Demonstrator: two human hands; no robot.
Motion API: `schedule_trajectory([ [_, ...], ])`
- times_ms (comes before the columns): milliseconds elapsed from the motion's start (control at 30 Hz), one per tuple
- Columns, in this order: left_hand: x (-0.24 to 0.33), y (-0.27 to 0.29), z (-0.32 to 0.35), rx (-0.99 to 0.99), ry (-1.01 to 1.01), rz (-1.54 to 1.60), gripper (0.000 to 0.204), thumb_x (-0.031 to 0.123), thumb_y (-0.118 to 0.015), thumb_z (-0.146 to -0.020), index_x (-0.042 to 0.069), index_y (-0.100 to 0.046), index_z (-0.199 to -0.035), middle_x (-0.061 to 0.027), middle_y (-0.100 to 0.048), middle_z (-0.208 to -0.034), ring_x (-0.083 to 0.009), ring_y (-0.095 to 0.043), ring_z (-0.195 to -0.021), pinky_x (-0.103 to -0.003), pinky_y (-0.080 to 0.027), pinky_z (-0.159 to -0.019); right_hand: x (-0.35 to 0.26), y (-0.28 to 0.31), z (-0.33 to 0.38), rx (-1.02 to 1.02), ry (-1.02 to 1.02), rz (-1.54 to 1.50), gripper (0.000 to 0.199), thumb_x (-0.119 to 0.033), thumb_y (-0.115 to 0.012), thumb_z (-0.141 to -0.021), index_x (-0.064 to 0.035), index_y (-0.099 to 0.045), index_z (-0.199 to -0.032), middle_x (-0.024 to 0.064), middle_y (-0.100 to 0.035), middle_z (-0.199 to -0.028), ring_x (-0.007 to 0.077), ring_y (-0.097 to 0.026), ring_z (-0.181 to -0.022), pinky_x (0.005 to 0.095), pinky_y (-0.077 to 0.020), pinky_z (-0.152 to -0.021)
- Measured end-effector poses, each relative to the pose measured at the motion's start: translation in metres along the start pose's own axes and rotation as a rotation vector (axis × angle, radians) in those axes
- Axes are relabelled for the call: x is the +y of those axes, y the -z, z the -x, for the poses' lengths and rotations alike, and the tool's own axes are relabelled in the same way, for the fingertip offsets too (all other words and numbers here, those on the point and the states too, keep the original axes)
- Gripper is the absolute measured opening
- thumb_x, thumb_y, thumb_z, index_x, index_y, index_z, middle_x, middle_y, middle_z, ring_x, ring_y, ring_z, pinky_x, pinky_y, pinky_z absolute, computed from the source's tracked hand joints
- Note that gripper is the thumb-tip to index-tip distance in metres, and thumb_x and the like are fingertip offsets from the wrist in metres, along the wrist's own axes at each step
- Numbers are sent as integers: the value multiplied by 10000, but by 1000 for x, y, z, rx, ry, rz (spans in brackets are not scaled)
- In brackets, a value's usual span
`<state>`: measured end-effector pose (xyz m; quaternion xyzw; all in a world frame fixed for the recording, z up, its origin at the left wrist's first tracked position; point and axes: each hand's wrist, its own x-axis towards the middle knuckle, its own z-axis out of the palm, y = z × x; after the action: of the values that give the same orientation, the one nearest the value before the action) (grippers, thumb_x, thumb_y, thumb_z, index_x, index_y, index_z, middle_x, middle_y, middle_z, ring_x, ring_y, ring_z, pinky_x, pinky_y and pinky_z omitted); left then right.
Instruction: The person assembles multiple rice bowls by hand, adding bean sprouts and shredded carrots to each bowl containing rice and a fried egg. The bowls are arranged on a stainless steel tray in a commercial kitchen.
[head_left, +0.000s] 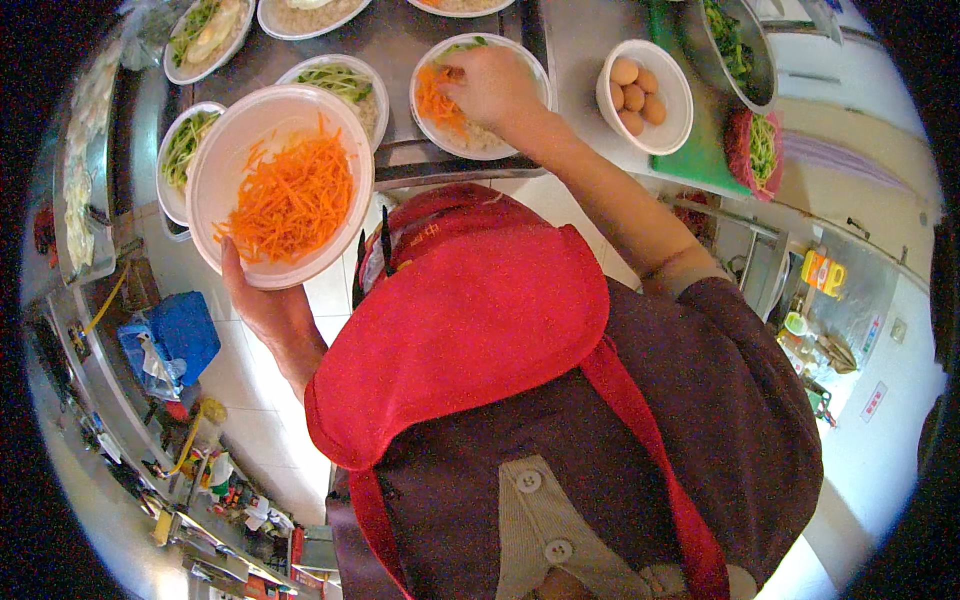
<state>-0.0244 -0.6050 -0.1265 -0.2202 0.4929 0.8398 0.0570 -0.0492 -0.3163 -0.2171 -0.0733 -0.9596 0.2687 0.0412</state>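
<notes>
The left hand (pixel 270 318), partly curled, holds a bowl (pixel 206 190) of shredded carrot (pixel 293 195); the right hand (pixel 492 90), fingers bunched, meets carrot strips (pixel 436 97) in a dish (pixel 546 88), grip unclear.

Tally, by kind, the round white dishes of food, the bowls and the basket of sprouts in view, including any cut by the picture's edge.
White dishes of food: 6
Carrot bowl in the left hand: 1
White egg bowl: 1
Metal bowl of greens: 1
Red basket of sprouts: 1
Total: 10
</notes>
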Motion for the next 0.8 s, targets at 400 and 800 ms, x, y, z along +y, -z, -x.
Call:
schedule_trajectory([
  [400,-3,7,6,41,7,-9,528,292,-464,-904,36,-324,-1345,-146,-412,-1340,-269,-400,-1236,-434,-316,-1028,12,-12,-8,24,11,-141,141,-195,-644,-726,-77,-691,-786,164,-628,-792,332,-607,-744,423,-481,-708],
  [800,-6,11,15,35,-12,-29,535,305,-466,-903,40,-323,-1345,-145,-412,-1339,-269,-404,-1233,-434,-323,-1023,24,2,20,270,228,-246,141,-160,-593,-744,-65,-674,-810,145,-629,-772,312,-606,-727,389,-486,-683],
])
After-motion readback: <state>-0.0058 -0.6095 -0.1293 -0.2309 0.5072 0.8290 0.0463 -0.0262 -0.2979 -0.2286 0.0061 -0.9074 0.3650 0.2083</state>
